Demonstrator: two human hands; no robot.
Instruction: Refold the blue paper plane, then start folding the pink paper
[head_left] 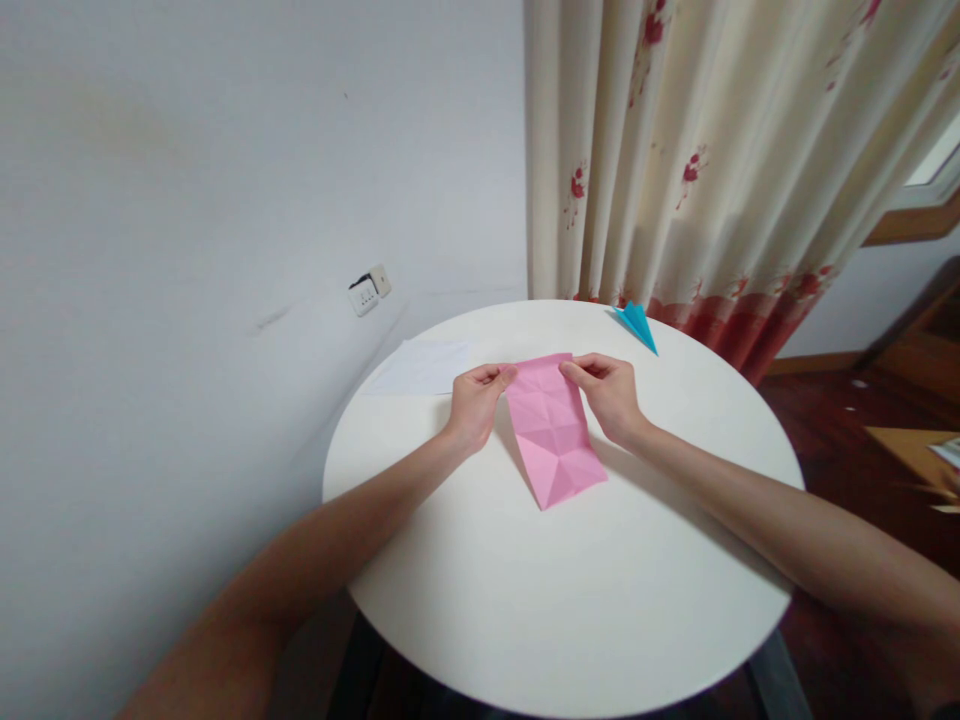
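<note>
A pink sheet of paper (553,425), marked with several crossing creases, is held up by its far edge over the round white table (570,600). My left hand (477,405) pinches the far left corner between thumb and fingers. At the far right corner, my right hand (606,392) has the same kind of pinch. The paper slopes toward me, its near edge low over or on the tabletop; I cannot tell if it touches. Fingers behind the sheet are partly hidden.
A blue folded paper plane (637,326) lies near the table's far right edge. White paper (420,367) lies at the far left. Beyond are a wall with a socket (364,296) and a flowered curtain (697,150). Wooden furniture (919,460) stands at the right.
</note>
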